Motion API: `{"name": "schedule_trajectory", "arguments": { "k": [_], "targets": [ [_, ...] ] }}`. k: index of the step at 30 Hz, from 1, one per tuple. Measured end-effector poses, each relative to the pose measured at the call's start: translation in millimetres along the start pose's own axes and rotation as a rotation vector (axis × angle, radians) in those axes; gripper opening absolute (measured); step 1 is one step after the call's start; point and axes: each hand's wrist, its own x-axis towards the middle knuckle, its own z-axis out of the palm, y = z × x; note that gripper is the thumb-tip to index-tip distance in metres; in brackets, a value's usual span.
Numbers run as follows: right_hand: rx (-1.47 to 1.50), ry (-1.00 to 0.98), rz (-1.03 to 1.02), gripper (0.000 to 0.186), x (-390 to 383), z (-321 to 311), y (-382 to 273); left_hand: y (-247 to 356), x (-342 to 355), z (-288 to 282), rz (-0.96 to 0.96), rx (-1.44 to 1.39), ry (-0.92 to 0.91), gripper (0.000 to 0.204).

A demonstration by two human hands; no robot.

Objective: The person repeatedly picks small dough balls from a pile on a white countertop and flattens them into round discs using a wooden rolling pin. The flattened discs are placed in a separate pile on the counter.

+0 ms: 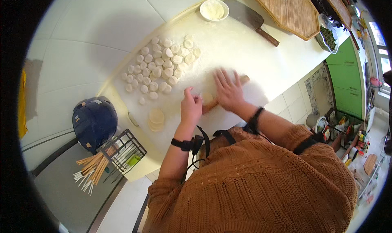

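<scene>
rolling pin: mid-length hidden under right hand
dough disc: right of left hand, full outline covered
left fingertips: curled under, contact unclear
slatted tray: beyond right hand, cut by top edge
small goods: far right of right hand, too small to identify

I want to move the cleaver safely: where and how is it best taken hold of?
Grip the cleaver by its wooden handle, probably from the near side: it lies flat, its handle pointing toward the near edge of the counter, its broad blade beyond, beside the white bowl.
</scene>
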Motion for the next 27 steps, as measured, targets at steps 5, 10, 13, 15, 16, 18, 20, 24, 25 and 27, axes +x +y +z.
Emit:
{"name": "schedule_trajectory", "arguments": {
  "k": [5, 10, 13, 15, 16, 18, 20, 24, 25, 27],
  "targets": [
    [0.064, 0.226, -0.078, 0.072, 33.9, 4.5, -4.2, 11.4, 31.3, -5.1, 0.216, 0.213, -0.078, 0.045],
    [0.047, -0.122, -0.013, 0.073, -27.3, -3.1, 4.8, -0.7, 5.6, -7.7, 0.044, -0.178, 0.026, 0.057],
    [0.036, 0.144, -0.028, 0.068, -7.8, 2.7, 1.1, 4.8, -3.7, 2.3, 0.095, -0.167, 0.079, 0.065],
    [0.053, 0.255, -0.028, 0.066, 32.4, 9.7, -5.8, 13.9, 5.5, 5.9, 0.202, 0.002, 0.109, 0.061],
    [0.079, 0.383, -0.066, 0.066, 59.3, 12.7, -10.0, 18.8, 15.7, 5.4, 0.167, 0.024, 0.064, 0.059],
    [0.145, 0.370, -0.008, 0.067, 77.2, 12.9, -13.2, 22.8, 34.9, 2.8, 0.168, 0.032, 0.005, 0.055],
    [0.124, 0.326, -0.002, 0.069, 66.2, 8.4, -12.3, 14.8, 45.9, -4.5, 0.199, 0.043, -0.045, 0.054],
    [0.035, -0.090, 0.019, 0.073, -26.4, -9.2, -0.9, -12.6, 32.6, -5.6, 0.154, -0.065, 0.082, 0.062],
    [-0.002, -0.107, -0.014, 0.076, -32.5, -10.0, 0.0, -16.1, 24.6, -3.3, 0.052, -0.180, 0.130, 0.063],
    [-0.015, 0.085, -0.047, 0.075, -18.7, -4.4, -0.7, -15.2, 13.2, -1.8, -0.130, -0.241, 0.117, 0.063]
  ]
}}
